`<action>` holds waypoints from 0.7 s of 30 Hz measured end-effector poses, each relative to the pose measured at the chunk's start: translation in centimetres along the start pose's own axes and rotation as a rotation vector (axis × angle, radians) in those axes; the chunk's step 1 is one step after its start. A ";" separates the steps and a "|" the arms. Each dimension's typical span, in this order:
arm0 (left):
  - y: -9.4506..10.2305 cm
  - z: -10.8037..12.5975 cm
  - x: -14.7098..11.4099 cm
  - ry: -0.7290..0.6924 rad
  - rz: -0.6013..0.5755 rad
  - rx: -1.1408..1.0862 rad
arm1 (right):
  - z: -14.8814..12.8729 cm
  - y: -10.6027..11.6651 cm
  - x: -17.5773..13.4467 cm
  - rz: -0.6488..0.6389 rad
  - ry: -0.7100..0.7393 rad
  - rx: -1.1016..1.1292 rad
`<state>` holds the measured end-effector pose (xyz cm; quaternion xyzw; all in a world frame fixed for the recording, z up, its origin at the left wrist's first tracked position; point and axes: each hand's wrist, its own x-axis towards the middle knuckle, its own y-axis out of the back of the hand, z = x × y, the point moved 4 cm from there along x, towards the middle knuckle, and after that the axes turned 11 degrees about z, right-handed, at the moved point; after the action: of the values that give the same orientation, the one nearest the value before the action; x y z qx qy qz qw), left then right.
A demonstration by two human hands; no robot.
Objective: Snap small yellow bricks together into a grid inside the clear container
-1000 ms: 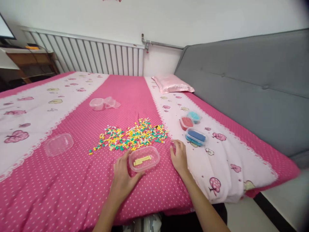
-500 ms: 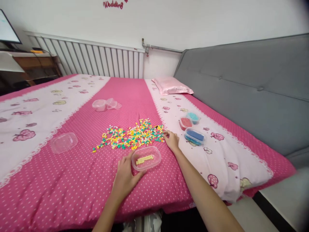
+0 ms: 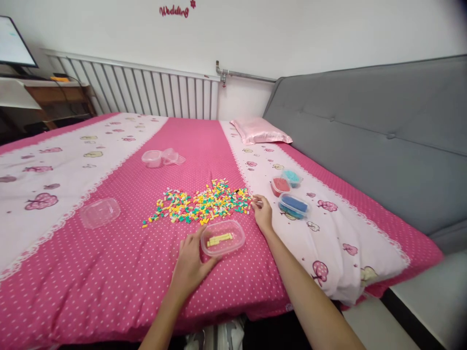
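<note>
My left hand (image 3: 189, 260) grips the left end of a clear plastic container (image 3: 235, 247), thumb along the near side and fingers at the far side. Inside it lie a few pale yellow pieces (image 3: 219, 239), lined up close together. Just beyond spreads a loose pile of small coloured pieces (image 3: 204, 203), yellow, green, white and pink. At the pile's right edge is my right hand (image 3: 262, 214), its fingers bent and closed near the bed; whatever is between the fingertips is too small to make out.
Filled tubs stand to the right: one red (image 3: 280, 185), one light blue (image 3: 291, 177) and one dark blue (image 3: 294, 206). A clear lid or tray (image 3: 100, 213) lies at left, and more clear containers (image 3: 152, 157) lie farther back. A pink pillow (image 3: 259, 130) rests near the grey headboard (image 3: 365, 121).
My right hand has shifted slightly right, toward the pile's outer edge. My left hand stays on the container. The whole view has moved a little.
</note>
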<state>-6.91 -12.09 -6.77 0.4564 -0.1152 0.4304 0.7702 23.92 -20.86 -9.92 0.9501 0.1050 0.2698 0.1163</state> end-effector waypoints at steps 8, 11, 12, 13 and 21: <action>0.0 0.0 -0.1 0.003 0.005 0.009 | 0.0 0.1 -0.2 0.009 -0.018 0.076; 0.0 0.1 0.0 -0.002 0.006 0.006 | -0.3 0.1 -0.3 0.000 -0.012 0.067; 0.0 0.1 0.0 -0.005 0.005 0.005 | -0.4 0.1 -0.3 -0.002 -0.010 0.063; 0.0 0.1 0.0 -0.009 0.003 0.005 | -0.6 0.2 -0.3 -0.004 -0.007 0.059; 0.0 0.6 -0.3 -0.048 -0.027 0.038 | -6.3 2.0 -1.3 -0.150 0.085 0.078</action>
<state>-6.92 -12.73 -6.61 0.4828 -0.1194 0.4111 0.7640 19.69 -22.06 -4.75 0.9310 0.1913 0.2960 0.0948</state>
